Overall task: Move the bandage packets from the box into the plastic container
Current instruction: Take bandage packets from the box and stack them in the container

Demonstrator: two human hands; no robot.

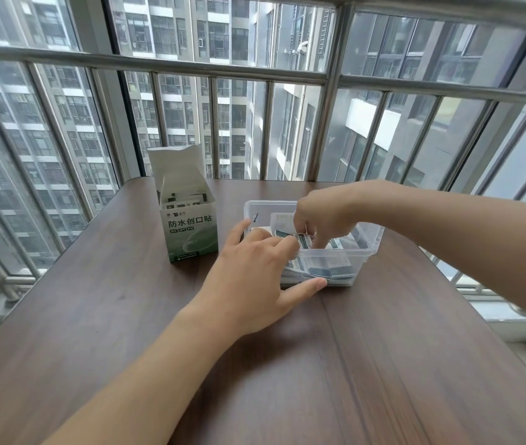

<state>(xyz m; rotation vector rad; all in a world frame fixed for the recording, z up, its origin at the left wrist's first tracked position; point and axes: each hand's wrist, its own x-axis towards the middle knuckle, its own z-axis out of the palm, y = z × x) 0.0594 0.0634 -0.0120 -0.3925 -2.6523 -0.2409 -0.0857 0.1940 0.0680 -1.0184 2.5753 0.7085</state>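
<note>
Evidently the bandage packets [321, 268] are thin, flat and very light, and their wrappers look glossy, so it is judged that they will slide over one another and bend readily if pinched hard. Most of those seen are piled loosely in the clear plastic container [372, 244], which stands on the wood-grain counter [367, 364]; a few more can be made out upright in the open green-and-white bandage box [187, 232], just beside the container at its 9 o'clock. The right hand [319, 210] is reached down into the container, its fingertips closed on what appears to be one packet [306, 240]. The left hand [252, 277] is spread loosely against the container's near wall at about 7 o'clock, with nothing clearly gripped. Remaining packets are best taken by a short edge between thumb and forefinger, several at once, and lifted straight up out of the box.
</note>
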